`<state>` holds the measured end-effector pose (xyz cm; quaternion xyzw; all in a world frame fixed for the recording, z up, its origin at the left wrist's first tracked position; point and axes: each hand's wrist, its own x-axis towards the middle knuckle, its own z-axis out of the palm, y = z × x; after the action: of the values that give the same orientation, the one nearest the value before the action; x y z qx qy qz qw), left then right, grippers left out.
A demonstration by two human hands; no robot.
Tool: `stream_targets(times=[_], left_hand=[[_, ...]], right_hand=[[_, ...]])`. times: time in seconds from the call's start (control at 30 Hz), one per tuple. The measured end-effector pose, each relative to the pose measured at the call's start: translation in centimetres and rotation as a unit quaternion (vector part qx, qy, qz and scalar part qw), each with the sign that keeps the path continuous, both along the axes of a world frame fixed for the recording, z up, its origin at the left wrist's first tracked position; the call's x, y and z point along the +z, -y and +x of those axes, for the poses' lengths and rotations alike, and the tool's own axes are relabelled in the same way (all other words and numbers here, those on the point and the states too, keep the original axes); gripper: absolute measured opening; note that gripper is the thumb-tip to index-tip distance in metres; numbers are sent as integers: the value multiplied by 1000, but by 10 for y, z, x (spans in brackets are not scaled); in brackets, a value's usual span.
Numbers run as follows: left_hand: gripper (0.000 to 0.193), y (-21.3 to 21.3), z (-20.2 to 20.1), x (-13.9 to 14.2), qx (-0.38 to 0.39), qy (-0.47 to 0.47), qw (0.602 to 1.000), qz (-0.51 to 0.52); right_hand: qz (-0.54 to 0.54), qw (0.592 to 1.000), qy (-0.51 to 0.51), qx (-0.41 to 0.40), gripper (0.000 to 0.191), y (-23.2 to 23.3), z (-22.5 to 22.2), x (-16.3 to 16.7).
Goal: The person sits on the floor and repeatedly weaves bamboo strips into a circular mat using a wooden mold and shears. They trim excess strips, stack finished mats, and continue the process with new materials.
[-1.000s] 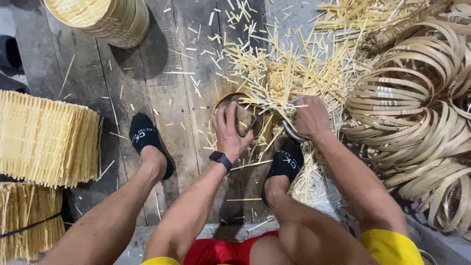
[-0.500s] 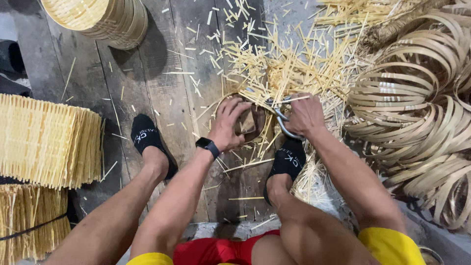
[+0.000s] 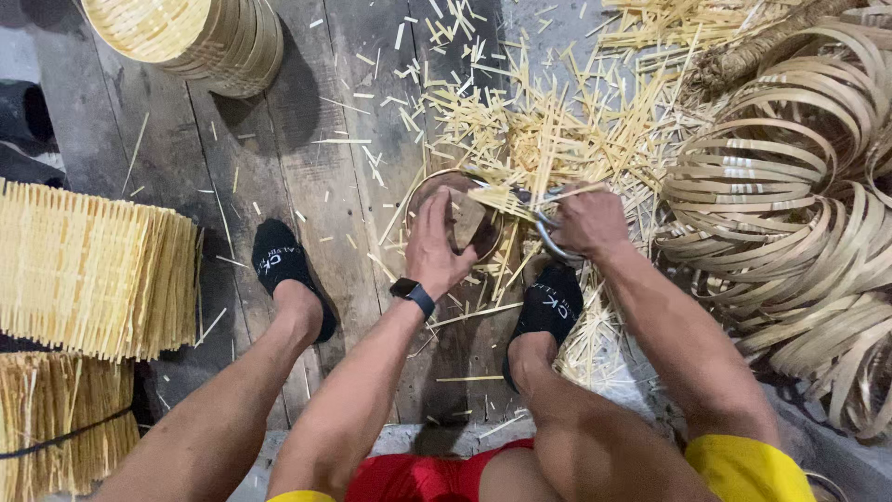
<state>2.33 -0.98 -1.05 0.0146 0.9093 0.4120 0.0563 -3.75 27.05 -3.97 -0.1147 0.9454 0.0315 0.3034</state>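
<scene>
Loose pale bamboo slivers (image 3: pixel 548 130) are lying scattered over the dark wooden plank floor (image 3: pixel 307 186) and are crowding the work area from above and from the right. A heap of curved bamboo strip hoops (image 3: pixel 790 214) is piled at the right edge, just beside the right forearm. Two bundles of thin bamboo sticks (image 3: pixel 88 270) are standing at the left, well apart from the hands. The person's feet in black socks (image 3: pixel 283 270) are resting on the planks, the right one directly below the work.

The round shallow bamboo-rimmed frame (image 3: pixel 437 181) is lying flat on the floor in front of the person, between the feet and the sliver pile. Its rim is pale and its inside is looking dark brown; slivers are crossing its right half.

The left hand (image 3: pixel 437 246), with a black wristwatch (image 3: pixel 413 296) on the wrist, is pressing down on a small brown wooden block (image 3: pixel 467 218) inside the frame, fingers spread over it. The right hand (image 3: pixel 587 221) is closed around metal-handled shears (image 3: pixel 548 237), whose blades are hidden among the slivers.

A round woven bamboo basket (image 3: pixel 181 37) is standing at the top left, showing a pale slatted inside; I cannot tell whether it is holding anything.
</scene>
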Motion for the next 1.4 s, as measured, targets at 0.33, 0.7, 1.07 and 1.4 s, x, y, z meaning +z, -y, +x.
stream_targets(times=[0.33, 0.7, 1.07, 1.4], left_hand=[[96, 14, -21, 15, -125, 24, 991, 32], [86, 25, -42, 23, -220, 64, 972, 53], [72, 40, -47, -30, -26, 74, 997, 6], [34, 10, -84, -60, 153, 235, 946, 164]], right_hand=[[7, 985, -153, 82, 43, 4, -4, -2], [-4, 996, -70, 55, 53, 5, -7, 21], [-52, 956, 45, -285, 39, -32, 0, -6], [-349, 881, -60, -315, 60, 11, 24, -12]])
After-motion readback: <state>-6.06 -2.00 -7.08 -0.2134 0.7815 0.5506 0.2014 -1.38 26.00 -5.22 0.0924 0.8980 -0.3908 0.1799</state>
